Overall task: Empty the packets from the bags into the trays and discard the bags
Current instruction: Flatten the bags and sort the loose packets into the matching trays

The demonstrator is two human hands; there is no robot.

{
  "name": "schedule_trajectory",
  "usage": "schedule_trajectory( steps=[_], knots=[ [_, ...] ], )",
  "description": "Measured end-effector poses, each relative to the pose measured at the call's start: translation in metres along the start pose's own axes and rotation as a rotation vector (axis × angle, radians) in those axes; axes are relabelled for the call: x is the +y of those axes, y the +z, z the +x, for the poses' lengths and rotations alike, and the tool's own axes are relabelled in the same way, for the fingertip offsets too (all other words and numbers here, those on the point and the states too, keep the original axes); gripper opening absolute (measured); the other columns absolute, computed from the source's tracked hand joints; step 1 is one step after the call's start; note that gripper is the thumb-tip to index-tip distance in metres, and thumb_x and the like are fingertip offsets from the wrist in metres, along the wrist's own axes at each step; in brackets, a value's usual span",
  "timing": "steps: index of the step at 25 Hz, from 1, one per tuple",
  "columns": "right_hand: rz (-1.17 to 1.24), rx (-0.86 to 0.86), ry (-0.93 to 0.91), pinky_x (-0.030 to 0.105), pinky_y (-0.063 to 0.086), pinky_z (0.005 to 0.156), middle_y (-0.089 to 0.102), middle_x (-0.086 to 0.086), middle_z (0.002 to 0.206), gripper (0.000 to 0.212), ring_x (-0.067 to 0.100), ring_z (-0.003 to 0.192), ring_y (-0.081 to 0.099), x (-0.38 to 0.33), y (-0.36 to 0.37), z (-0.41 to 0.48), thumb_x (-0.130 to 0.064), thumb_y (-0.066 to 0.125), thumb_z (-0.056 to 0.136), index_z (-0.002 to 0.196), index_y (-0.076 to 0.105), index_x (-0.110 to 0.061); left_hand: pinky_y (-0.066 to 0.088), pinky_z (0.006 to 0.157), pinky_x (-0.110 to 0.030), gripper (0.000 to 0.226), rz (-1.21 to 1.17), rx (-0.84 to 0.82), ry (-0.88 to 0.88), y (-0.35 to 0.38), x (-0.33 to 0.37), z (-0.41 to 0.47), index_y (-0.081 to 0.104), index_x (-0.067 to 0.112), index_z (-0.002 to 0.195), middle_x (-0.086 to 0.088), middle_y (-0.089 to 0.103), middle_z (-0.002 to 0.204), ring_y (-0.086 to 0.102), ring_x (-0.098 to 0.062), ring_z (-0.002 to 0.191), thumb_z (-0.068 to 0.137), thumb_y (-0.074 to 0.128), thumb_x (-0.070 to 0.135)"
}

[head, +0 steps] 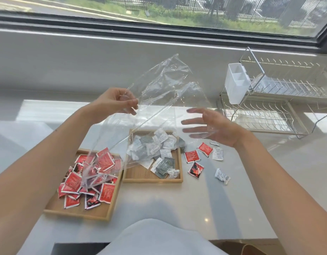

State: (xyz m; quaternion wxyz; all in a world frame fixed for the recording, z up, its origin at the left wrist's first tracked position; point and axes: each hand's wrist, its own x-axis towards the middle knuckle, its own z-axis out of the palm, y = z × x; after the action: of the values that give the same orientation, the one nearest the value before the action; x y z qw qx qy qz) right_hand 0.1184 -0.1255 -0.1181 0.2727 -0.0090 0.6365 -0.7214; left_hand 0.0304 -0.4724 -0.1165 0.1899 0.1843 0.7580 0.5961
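My left hand (pixel 115 103) pinches the edge of a clear plastic bag (pixel 164 85), holding it up above the counter. The bag hangs down over both wooden trays. The left tray (pixel 103 211) holds several red packets (pixel 103 162). The right tray (pixel 140 174) holds several white and grey packets (pixel 159 150). My right hand (pixel 212 126) hovers to the right of the bag with straight, spread fingers and holds nothing. A few red packets (pixel 192 156) and white packets (pixel 217 153) lie loose on the counter to the right of the trays.
A wire dish rack (pixel 280 100) with a white plastic cutlery holder (pixel 235 83) stands at the back right. A window sill runs along the back. White cloth (pixel 159 238) lies at the near edge of the counter.
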Motion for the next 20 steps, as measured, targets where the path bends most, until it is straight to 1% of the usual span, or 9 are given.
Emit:
schedule_trajectory(
  steps=[2, 4, 6, 10, 12, 14, 16, 18, 20],
  knots=[
    [0.007, 0.048, 0.045, 0.043, 0.059, 0.085, 0.066, 0.021, 0.125, 0.042, 0.037, 0.110, 0.067, 0.013, 0.007, 0.005, -0.020, 0.070, 0.083, 0.121, 0.058, -0.008, 0.058, 0.079, -0.027, 0.056, 0.023, 0.014, -0.014, -0.011, 0.001, 0.004, 0.066, 0.014, 0.088, -0.003, 0.074, 0.082, 0.072, -0.018, 0.074, 0.058, 0.085, 0.058],
    [0.031, 0.144, 0.026, 0.039, 0.061, 0.075, 0.069, 0.025, 0.114, 0.023, 0.038, 0.100, 0.070, 0.023, 0.016, 0.013, -0.004, 0.067, 0.086, 0.108, 0.060, -0.004, 0.059, 0.078, -0.027, 0.055, 0.061, -0.008, -0.037, -0.019, 0.002, 0.010, 0.067, 0.012, 0.090, -0.003, 0.074, 0.083, 0.072, -0.017, 0.075, 0.061, 0.083, 0.055],
    [0.060, 0.247, 0.002, 0.033, 0.062, 0.066, 0.072, 0.025, 0.101, 0.014, 0.035, 0.089, 0.074, 0.029, 0.021, 0.022, 0.004, 0.064, 0.087, 0.098, 0.060, -0.003, 0.058, 0.079, -0.027, 0.049, 0.141, -0.026, -0.086, -0.029, 0.002, 0.021, 0.067, 0.010, 0.092, 0.002, 0.074, 0.080, 0.072, -0.016, 0.075, 0.067, 0.080, 0.051],
    [0.030, 0.411, 0.052, 0.026, 0.060, 0.058, 0.073, 0.022, 0.095, 0.013, 0.028, 0.079, 0.075, 0.045, 0.022, 0.037, 0.006, 0.064, 0.088, 0.097, 0.060, -0.002, 0.050, 0.061, -0.026, 0.041, 0.350, 0.020, -0.135, -0.049, -0.002, 0.053, 0.066, 0.008, 0.086, 0.001, 0.070, 0.068, 0.062, -0.009, 0.056, 0.069, 0.076, 0.043],
    [0.050, 0.476, 0.080, 0.026, 0.060, 0.059, 0.072, 0.023, 0.097, 0.011, 0.027, 0.079, 0.075, 0.055, 0.024, 0.049, 0.004, 0.064, 0.090, 0.099, 0.060, -0.002, 0.048, 0.062, -0.029, 0.030, 0.457, 0.034, -0.119, -0.058, -0.008, 0.076, 0.066, 0.008, 0.082, -0.006, 0.067, 0.069, 0.059, -0.012, 0.054, 0.073, 0.079, 0.034],
    [0.075, 0.530, 0.080, 0.028, 0.062, 0.064, 0.072, 0.025, 0.099, 0.011, 0.029, 0.081, 0.075, 0.064, 0.027, 0.066, 0.002, 0.062, 0.091, 0.101, 0.059, -0.001, 0.044, 0.061, -0.027, 0.029, 0.623, 0.053, -0.126, -0.063, -0.015, 0.101, 0.065, 0.009, 0.086, -0.007, 0.065, 0.075, 0.057, -0.016, 0.062, 0.078, 0.080, 0.034],
    [0.133, 0.566, 0.073, 0.029, 0.062, 0.068, 0.072, 0.024, 0.099, 0.010, 0.031, 0.083, 0.075, 0.070, 0.030, 0.085, 0.004, 0.060, 0.093, 0.102, 0.059, 0.000, 0.039, 0.060, -0.028, 0.032, 0.765, 0.083, -0.143, -0.067, -0.020, 0.126, 0.063, 0.012, 0.098, -0.005, 0.064, 0.084, 0.057, -0.020, 0.073, 0.081, 0.078, 0.035],
    [0.204, 0.589, 0.078, 0.027, 0.062, 0.067, 0.070, 0.023, 0.097, 0.007, 0.029, 0.080, 0.075, 0.075, 0.030, 0.103, 0.005, 0.057, 0.094, 0.099, 0.059, 0.000, 0.042, 0.069, -0.030, 0.036, 0.854, 0.101, -0.146, -0.072, -0.027, 0.151, 0.060, 0.013, 0.114, -0.005, 0.065, 0.091, 0.059, -0.024, 0.083, 0.084, 0.076, 0.025],
    [0.269, 0.604, 0.101, 0.025, 0.061, 0.065, 0.069, 0.022, 0.096, 0.007, 0.026, 0.077, 0.075, 0.080, 0.028, 0.121, 0.005, 0.056, 0.095, 0.097, 0.058, -0.002, 0.049, 0.081, -0.036, 0.035, 0.914, 0.129, -0.181, -0.078, -0.037, 0.173, 0.056, 0.018, 0.120, -0.005, 0.065, 0.097, 0.059, -0.026, 0.093, 0.086, 0.063, 0.013]
  ],
)
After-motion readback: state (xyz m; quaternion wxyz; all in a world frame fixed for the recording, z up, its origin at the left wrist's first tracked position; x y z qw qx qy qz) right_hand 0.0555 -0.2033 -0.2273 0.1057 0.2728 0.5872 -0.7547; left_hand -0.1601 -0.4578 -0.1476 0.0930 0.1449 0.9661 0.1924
